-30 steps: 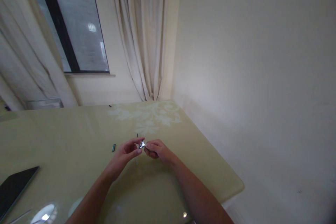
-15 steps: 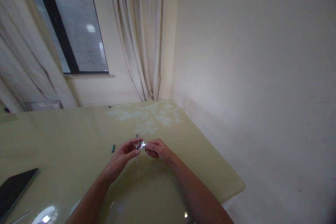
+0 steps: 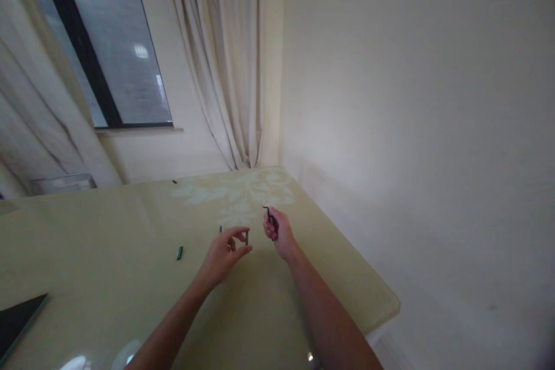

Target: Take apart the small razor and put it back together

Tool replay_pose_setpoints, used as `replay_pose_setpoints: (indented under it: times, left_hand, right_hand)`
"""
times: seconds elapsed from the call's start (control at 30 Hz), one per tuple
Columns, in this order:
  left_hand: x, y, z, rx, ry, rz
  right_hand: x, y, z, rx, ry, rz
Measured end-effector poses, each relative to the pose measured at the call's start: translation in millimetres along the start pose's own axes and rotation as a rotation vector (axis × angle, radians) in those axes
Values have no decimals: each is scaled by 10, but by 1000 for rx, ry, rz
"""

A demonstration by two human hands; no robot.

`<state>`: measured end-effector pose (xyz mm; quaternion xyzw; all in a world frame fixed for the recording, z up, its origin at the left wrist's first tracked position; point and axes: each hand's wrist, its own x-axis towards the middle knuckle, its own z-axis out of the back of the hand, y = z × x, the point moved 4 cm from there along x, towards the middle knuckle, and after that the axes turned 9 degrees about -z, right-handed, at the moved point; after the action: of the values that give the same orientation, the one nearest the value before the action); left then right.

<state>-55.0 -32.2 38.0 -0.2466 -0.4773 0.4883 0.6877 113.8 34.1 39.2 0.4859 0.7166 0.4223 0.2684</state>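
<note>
My left hand (image 3: 222, 257) is raised over the table, pinching a small dark stick-shaped piece (image 3: 247, 237) upright between thumb and fingertip. To its right and slightly farther away, my right hand (image 3: 281, 234) is closed around a thin dark object (image 3: 268, 214) with a bent upper end. Its kind is too small to make out, and the fingers cover part of it. The two hands are apart. A dark green-black block (image 3: 179, 252) lies on the table left of my left hand. Just behind that hand shows the tip of another small dark piece (image 3: 221, 229).
The glossy yellowish table (image 3: 108, 243) has a pale floral pattern and a rounded right corner near the wall (image 3: 390, 127). A black flat panel (image 3: 19, 321) lies at the left. One tiny dark piece (image 3: 174, 181) rests near the far edge, before the curtain (image 3: 243, 69).
The hands, close together before at a shiny silver bit and the dark piece, have separated. My right hand has moved up and right and turned upright. My left hand has shifted right, still pinching the piece.
</note>
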Motion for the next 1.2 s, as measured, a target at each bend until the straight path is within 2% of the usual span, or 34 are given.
replay_pose_setpoints:
  times: [0.1, 0.27, 0.4, 0.53, 0.63, 0.7, 0.77, 0.83, 0.9, 0.97, 1.0, 1.07, 1.2]
  left_hand:
    - [237, -8, -332, 89, 113, -6]
    - [517, 119, -812, 189, 256, 90]
    - [572, 206, -951, 200, 283, 115]
    - [521, 177, -928, 194, 299, 103]
    - [420, 138, -744, 212, 250, 85]
    - [318, 153, -477, 236, 184, 46]
    - [184, 231, -97, 303, 123, 1]
    - [22, 393, 356, 470, 50, 21]
    - [-163, 633, 793, 683, -11, 176]
    - [-331, 865, 1100, 768, -34, 296]
    - [-393, 959, 1193, 763, -39, 318]
    - [-454, 1079, 1259, 684, -14, 260]
    - [-441, 1080, 1196, 464, 7, 136]
  right_hand:
    - [29, 76, 124, 137, -66, 29]
    - [37, 99, 288, 274, -185, 44]
    - [48, 73, 287, 268, -206, 31]
    - [68, 36, 253, 246, -186, 26]
    - [79, 9, 260, 255, -169, 22]
    - [84, -6, 266, 262, -161, 6]
    - [85, -15, 258, 251, -156, -18]
    - [82, -17, 234, 230, -158, -24]
    - [74, -19, 203, 204, -164, -10]
    - [66, -38, 179, 172, -168, -3]
    - [64, -53, 174, 150, -170, -6]
    - [61, -92, 183, 107, -176, -15]
    - [58, -156, 246, 51, -191, -24]
